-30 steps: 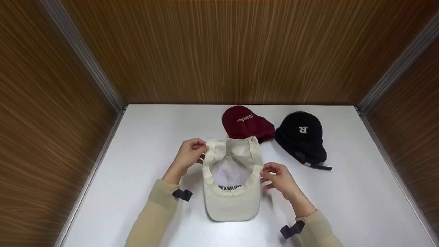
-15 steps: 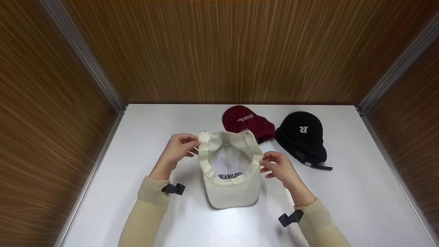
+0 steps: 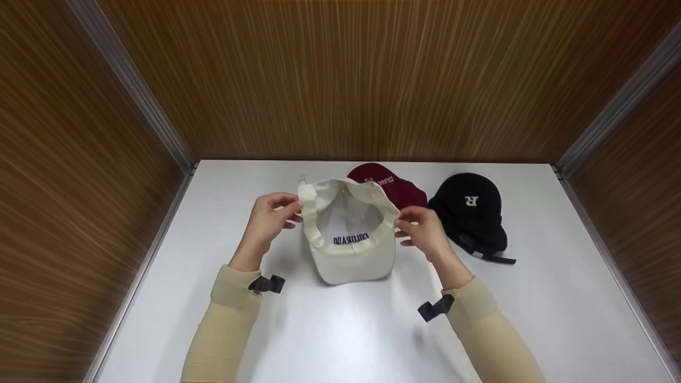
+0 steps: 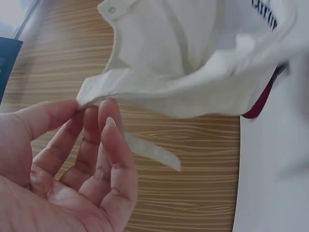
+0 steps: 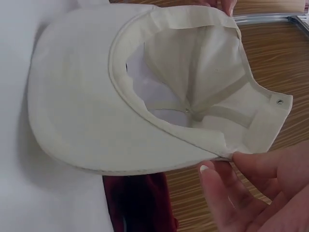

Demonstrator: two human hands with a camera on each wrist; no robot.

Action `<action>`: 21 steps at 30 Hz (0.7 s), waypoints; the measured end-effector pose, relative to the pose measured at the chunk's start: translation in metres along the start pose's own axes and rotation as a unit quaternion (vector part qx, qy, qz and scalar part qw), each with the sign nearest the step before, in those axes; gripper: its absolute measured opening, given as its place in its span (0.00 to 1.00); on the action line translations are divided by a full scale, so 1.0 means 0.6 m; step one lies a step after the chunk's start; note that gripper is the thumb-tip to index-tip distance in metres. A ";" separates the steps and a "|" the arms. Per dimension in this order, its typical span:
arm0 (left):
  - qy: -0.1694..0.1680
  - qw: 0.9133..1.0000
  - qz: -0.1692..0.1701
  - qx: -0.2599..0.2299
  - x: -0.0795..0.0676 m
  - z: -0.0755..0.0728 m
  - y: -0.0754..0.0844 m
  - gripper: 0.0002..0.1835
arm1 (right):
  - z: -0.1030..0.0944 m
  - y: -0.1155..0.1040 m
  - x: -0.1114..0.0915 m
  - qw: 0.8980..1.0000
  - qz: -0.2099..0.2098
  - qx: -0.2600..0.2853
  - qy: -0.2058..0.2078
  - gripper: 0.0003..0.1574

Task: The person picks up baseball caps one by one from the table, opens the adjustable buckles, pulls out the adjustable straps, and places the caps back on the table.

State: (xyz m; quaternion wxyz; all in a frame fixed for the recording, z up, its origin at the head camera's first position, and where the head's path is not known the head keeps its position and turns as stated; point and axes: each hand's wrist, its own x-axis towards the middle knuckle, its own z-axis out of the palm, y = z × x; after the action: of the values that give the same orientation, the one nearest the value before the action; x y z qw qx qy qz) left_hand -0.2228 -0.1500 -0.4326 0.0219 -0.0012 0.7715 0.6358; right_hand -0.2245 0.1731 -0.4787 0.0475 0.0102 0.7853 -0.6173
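A cream baseball cap with dark COLORADO lettering hangs between my two hands, its hollow inside facing me and its brim toward me. My left hand pinches the sweatband at the back left, beside the loose strap. In the left wrist view, thumb and fingertips meet on the cap's edge, and the strap dangles below. On the other side, my right hand pinches the rim near where the brim begins. The right wrist view shows the brim's underside and a snap on the back tab.
Behind the cream cap lies a dark red cap, partly covered by it in the head view. A black cap with a white R rests to the right, its strap trailing forward. Wood-grain panels wall the white table.
Both hands have carried the cream cap away from me toward the back of the table, shifting slightly left. It now overlaps the red cap more. The black cap stays put.
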 end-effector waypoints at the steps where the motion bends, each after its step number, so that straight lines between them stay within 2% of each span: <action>1: 0.006 1.000 0.003 -0.004 0.001 0.000 0.001 0.10 | 0.004 -0.003 0.004 1.000 0.000 0.006 0.007 0.06; 9: 0.048 0.997 0.049 -0.017 -0.003 0.002 0.002 0.09 | 0.033 0.000 0.026 0.996 -0.028 0.053 0.065 0.06; 15: 0.059 0.990 0.127 -0.009 -0.012 0.002 -0.008 0.08 | 0.051 0.019 0.031 0.988 -0.049 0.108 0.095 0.07; 21: 0.068 0.975 0.209 0.010 -0.021 0.004 -0.034 0.05 | 0.064 0.037 0.031 0.980 -0.075 0.160 0.094 0.07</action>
State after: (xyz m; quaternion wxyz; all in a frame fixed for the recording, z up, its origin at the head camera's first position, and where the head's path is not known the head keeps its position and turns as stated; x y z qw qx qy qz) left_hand -0.2094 -0.1521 -0.4526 -0.1642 0.1169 0.7610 0.6167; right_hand -0.2393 0.1403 -0.5105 -0.0754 0.0172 0.6758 -0.7330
